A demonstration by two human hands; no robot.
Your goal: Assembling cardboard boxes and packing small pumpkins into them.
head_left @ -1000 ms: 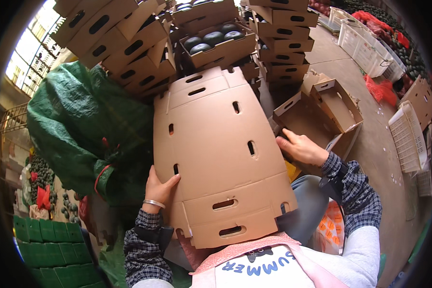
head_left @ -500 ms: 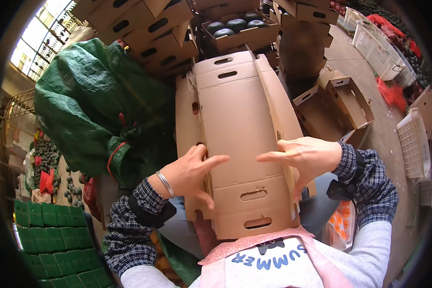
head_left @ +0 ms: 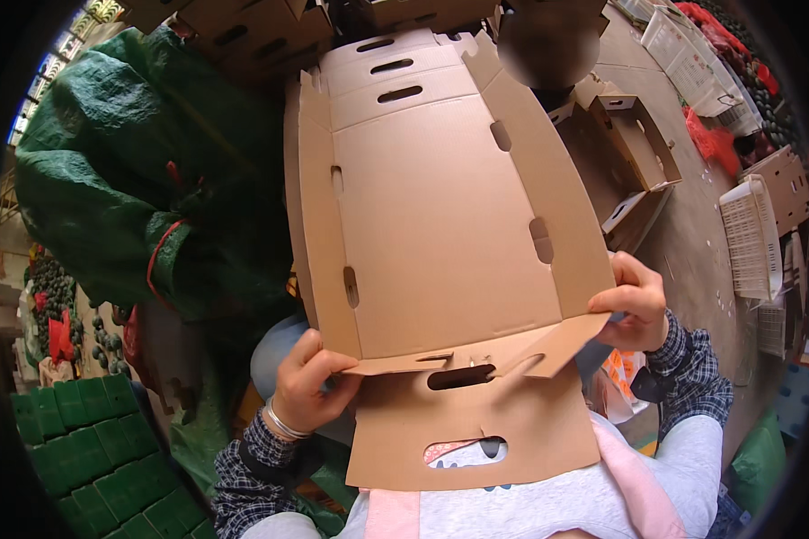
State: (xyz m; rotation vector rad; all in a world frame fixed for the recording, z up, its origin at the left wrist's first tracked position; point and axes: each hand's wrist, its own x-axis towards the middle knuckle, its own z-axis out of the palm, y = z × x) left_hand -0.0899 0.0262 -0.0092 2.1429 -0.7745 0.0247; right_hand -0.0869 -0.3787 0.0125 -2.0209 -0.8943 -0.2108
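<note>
The flat brown slotted cardboard box blank [head_left: 440, 225] runs lengthwise away from the person, side flaps raised. Left hand [head_left: 307, 386] and right hand [head_left: 634, 301] each pinch its folded near flap's corners.

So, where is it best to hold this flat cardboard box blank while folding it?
Hold the cardboard box blank at its near corners, coming from both sides. The raised side flaps meet the fold line there, where the left hand and right hand pinch it.

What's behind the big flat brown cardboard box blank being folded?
Past the brown cardboard box blank, held by the left hand and right hand, show a green tarp bundle and folded cardboard trays. Whatever lies directly behind the sheet is hidden.
</note>
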